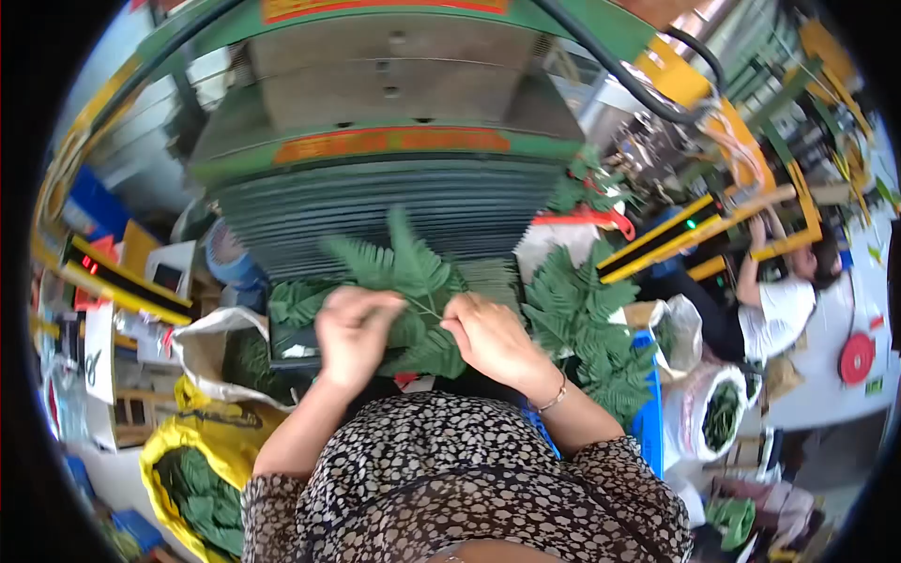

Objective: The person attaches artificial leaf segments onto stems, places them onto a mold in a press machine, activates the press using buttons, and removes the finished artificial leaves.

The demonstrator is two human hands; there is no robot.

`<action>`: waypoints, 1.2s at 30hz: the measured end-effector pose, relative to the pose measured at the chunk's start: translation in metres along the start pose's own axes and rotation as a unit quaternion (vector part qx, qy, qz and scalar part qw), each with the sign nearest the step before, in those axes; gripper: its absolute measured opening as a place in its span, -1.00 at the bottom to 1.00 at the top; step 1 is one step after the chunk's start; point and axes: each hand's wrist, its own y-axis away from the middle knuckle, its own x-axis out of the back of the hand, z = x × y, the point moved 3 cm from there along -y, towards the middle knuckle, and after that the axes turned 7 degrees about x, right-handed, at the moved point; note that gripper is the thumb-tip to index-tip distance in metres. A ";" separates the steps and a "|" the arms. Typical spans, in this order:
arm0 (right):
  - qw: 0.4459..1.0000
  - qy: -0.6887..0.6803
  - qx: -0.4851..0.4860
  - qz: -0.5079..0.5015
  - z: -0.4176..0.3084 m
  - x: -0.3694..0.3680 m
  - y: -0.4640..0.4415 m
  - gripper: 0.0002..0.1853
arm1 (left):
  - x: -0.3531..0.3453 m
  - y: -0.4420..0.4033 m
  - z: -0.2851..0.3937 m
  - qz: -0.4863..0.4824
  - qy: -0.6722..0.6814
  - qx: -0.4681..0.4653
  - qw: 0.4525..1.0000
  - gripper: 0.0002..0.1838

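Observation:
A green fern frond (402, 260) stands up in front of my chest, its leaflets slightly blurred. Its thin stem runs between my two hands. My right hand (493, 336) is closed, with thumb and forefinger pinched on the stem. My left hand (355, 336), smeared a little by motion, is also closed, its fingertips at the other end of the stem. Beneath and behind the hands lie more green fern leaves (420, 352), partly hidden. A bunch of fern fronds (587, 324) lies to the right of my right hand.
A green press (375, 155) with a ribbed dark stack stands ahead. Yellow-black sensor bars (127, 281) flank it. A white sack (221, 328) and a yellow sack of leaves (183, 422) are at left. A blue crate (649, 413) and white sacks (699, 399) are at right, near another person (779, 305).

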 end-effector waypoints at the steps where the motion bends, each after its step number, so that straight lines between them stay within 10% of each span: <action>1: 0.999 0.026 -0.036 0.016 0.011 0.004 0.018 -0.86 | 0.015 -0.004 -0.017 0.059 0.108 0.111 0.986 -0.95; 13: 0.881 0.068 -0.388 0.263 0.193 0.011 0.181 -0.77 | 0.209 0.084 -0.280 0.176 -0.238 0.285 0.912 -0.55; 36: 0.803 -0.141 -0.473 0.333 0.210 -0.006 0.175 -0.80 | 0.073 0.053 -0.111 -0.074 0.145 0.383 0.909 -0.74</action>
